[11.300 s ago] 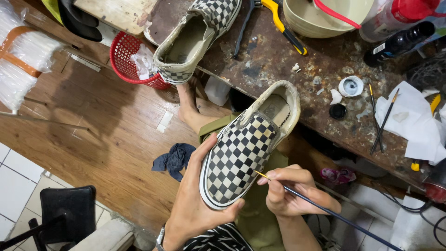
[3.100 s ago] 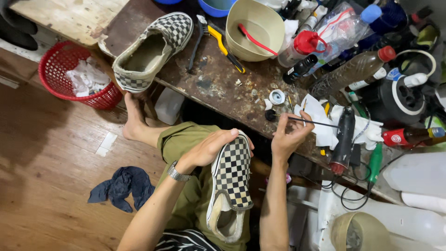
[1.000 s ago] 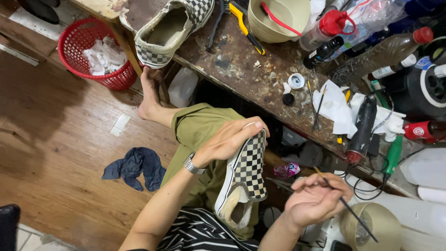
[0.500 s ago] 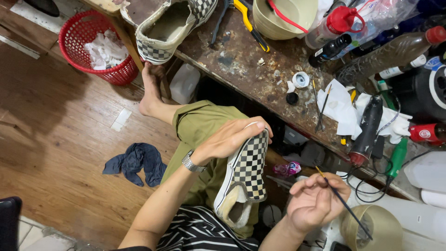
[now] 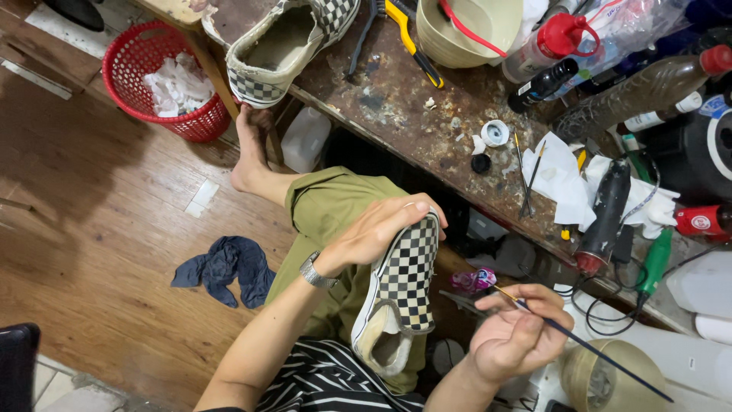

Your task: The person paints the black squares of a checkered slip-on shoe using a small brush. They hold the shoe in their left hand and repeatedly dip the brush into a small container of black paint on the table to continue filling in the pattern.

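Head view: hands grip checkered shoe and brush (cluttered workbench, wooden floor).

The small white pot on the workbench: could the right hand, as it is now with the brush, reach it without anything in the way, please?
Probably yes. The right hand holds only the thin brush, and the small white pot sits open near the workbench edge. Nothing stands between them; the checkered shoe in the left hand stays aside.
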